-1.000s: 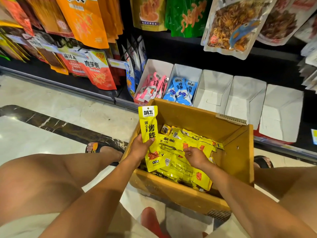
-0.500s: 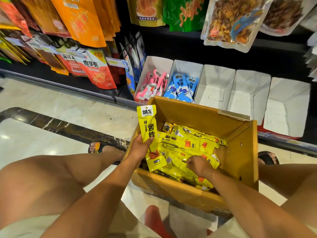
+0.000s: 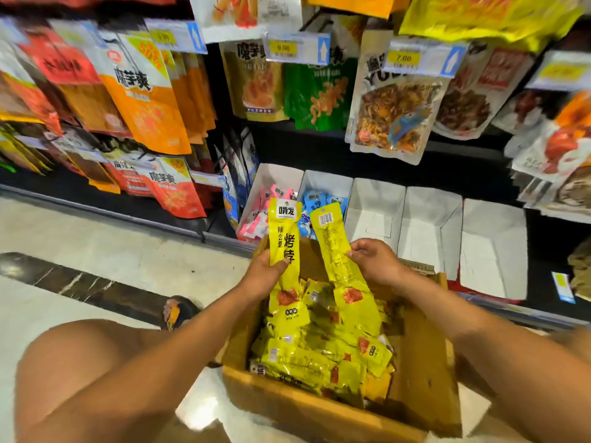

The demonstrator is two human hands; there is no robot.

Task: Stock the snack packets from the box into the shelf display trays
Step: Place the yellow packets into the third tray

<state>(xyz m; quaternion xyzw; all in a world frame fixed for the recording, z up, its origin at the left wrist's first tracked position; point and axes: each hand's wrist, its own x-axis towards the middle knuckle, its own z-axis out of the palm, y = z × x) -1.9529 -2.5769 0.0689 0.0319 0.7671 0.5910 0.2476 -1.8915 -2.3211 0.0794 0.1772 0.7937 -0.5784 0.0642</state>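
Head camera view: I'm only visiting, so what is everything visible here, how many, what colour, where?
cardboard box: one, brown, on the floor
loose packets: many, yellow, inside the box
front-side packet: one, yellow, above the box
barcode-side packet: one, yellow, beside it
display trays: five, white, lowest shelf
pink packets: several, pink, leftmost tray
blue packets: several, blue, second tray
hanging bags: many, orange, green, white, above the trays
price tags: several, white and yellow, among the hanging bags
left hand: one, grips the front-side packet
right hand: one, holds the barcode-side packet
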